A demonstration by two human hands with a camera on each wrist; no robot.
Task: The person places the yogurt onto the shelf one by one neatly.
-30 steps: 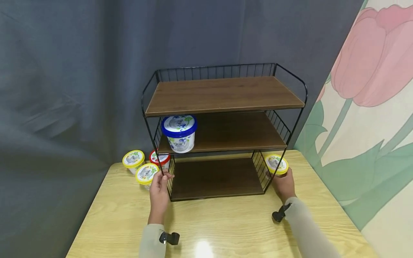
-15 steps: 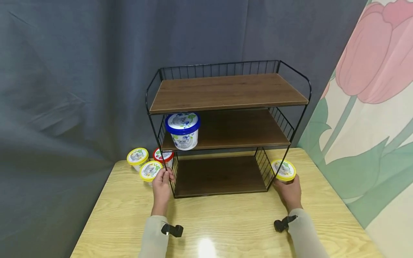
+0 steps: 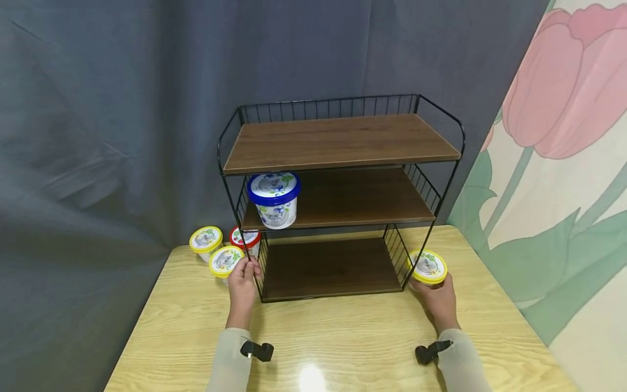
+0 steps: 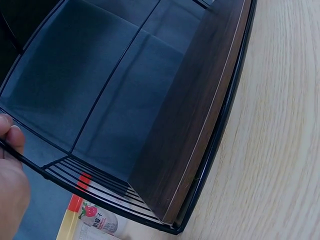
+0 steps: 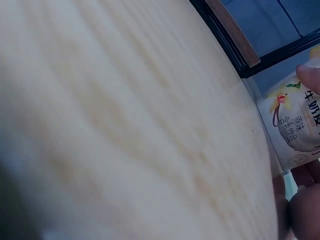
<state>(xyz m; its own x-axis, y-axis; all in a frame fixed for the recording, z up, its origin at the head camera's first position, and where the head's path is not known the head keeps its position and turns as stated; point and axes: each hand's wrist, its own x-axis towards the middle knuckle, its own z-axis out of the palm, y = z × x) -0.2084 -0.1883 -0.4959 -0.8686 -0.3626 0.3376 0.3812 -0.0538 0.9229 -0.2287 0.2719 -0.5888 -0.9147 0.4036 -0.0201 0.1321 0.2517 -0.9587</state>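
In the head view my left hand (image 3: 242,291) grips the front left upright of a black wire rack (image 3: 343,142) with brown boards. The left wrist view shows its fingers curled round the black wire, beside the lowest board (image 4: 195,125). My right hand (image 3: 441,305) holds a white tub with a yellow lid (image 3: 429,267) just outside the rack's right side. In the right wrist view the thumb (image 5: 310,77) lies on the printed side of this tub (image 5: 292,117), close to a corner of the rack. A tub with a blue lid (image 3: 276,213) stands on the middle board's left end.
Left of the rack stand two yellow-lidded tubs, one at the back (image 3: 206,239) and one nearer (image 3: 226,261), close to a red-lidded tub (image 3: 245,238). A grey curtain (image 3: 122,136) hangs behind the wooden table (image 3: 343,337). At right is a wall with painted tulips (image 3: 553,98).
My right hand has drawn the yellow-lidded tub toward me and slightly right, along the rack's right side. My left hand keeps its hold on the upright. The head view has shifted slightly.
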